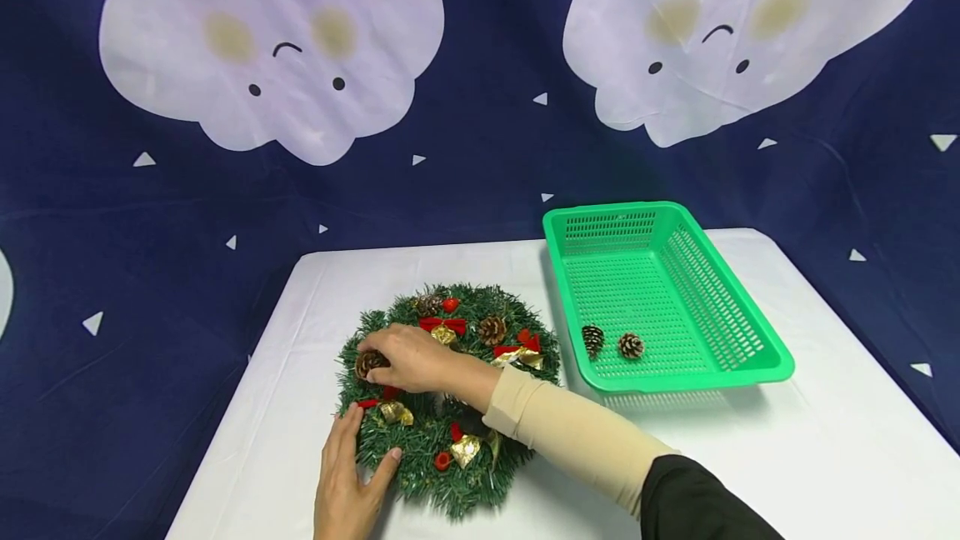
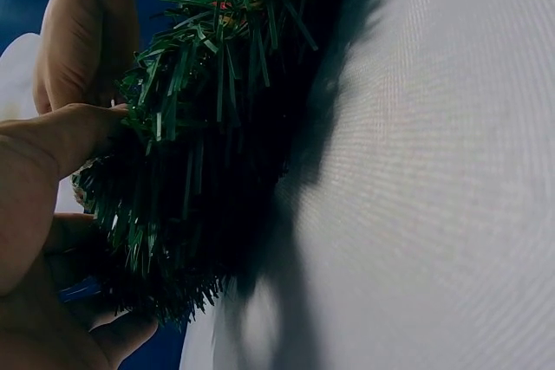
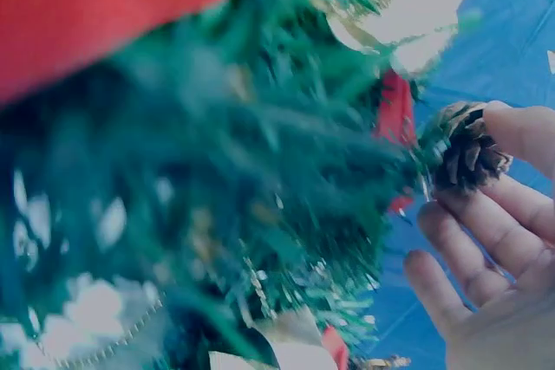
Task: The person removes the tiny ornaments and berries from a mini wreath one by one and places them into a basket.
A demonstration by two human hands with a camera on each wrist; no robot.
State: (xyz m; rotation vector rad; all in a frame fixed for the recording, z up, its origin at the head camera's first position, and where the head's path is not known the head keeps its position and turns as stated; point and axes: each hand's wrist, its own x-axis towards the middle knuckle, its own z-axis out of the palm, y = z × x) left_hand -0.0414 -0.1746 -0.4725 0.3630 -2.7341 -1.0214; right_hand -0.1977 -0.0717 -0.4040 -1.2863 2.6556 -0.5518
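Note:
My right hand [image 1: 412, 359] reaches across the wreath and pinches a brown pine cone [image 1: 371, 363] at its left side. In the right wrist view, thumb and fingertips hold that cone [image 3: 473, 146] against the green tinsel. The round green wreath [image 1: 427, 444] lies flat, trimmed with red-and-gold bows and red berries. Two more pine cones, one [image 1: 492, 330] at the upper right and another [image 1: 429, 305] at the top, sit on it. My left hand [image 1: 349, 482] holds the wreath's lower left edge between thumb and fingers; the left wrist view shows the tinsel [image 2: 173, 205] between them.
A green plastic basket [image 1: 757, 332] stands on the white table [image 1: 255, 440] to the right of the wreath. Inside it lie two pine cones, one [image 1: 631, 346] near the front and one [image 1: 592, 340] by the left wall. A dark blue cloth [image 1: 495, 148] with clouds hangs behind.

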